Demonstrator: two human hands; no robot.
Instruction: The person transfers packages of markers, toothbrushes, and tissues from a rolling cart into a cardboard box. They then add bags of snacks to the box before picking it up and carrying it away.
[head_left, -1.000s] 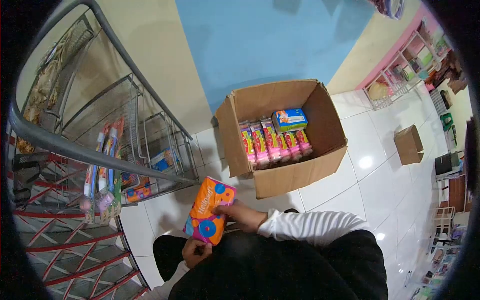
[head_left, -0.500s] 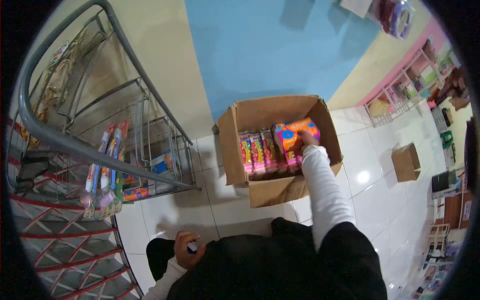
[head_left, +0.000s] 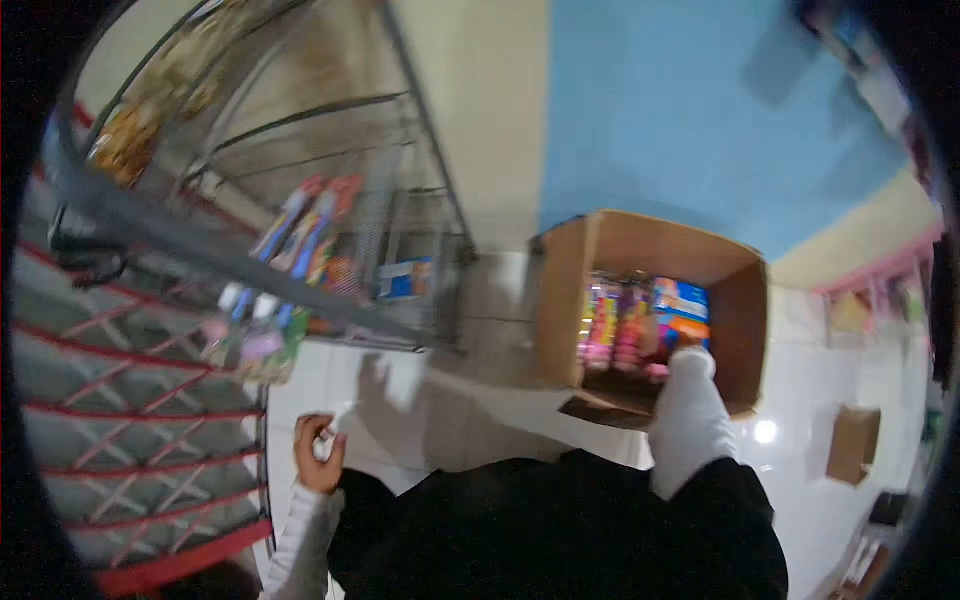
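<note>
The right hand (head_left: 689,344) reaches down into a cardboard box (head_left: 737,335), right of centre in the frame. Its white sleeve (head_left: 692,425) rises from the lower right and covers most of the hand, so I cannot tell whether the fingers are grasping or released. They are at an orange pack (head_left: 686,327), in the right part of the box, just below a blue pack (head_left: 680,295). To the left of these 2 packs, in the same box, stands a row of pink and yellow packets (head_left: 605,325), too blurred to count.

The left hand (head_left: 318,462) is at the lower left, above the white tiled floor (head_left: 795,375), well apart from the box. Its fingers are loosely curled, with a gap between thumb and forefinger; whether something small sits in them I cannot tell.

At the upper left, a grey metal rack (head_left: 150,215) carries toothbrushes (head_left: 300,235) in clear wrapping, and another blue packet (head_left: 405,279) sits in its lower basket. Below the rack, along the left edge, is a red and grey lattice gate (head_left: 140,411). A smaller carton (head_left: 853,445) lies on the floor at the right, and a blue wall panel (head_left: 660,120) fills the upper middle.
</note>
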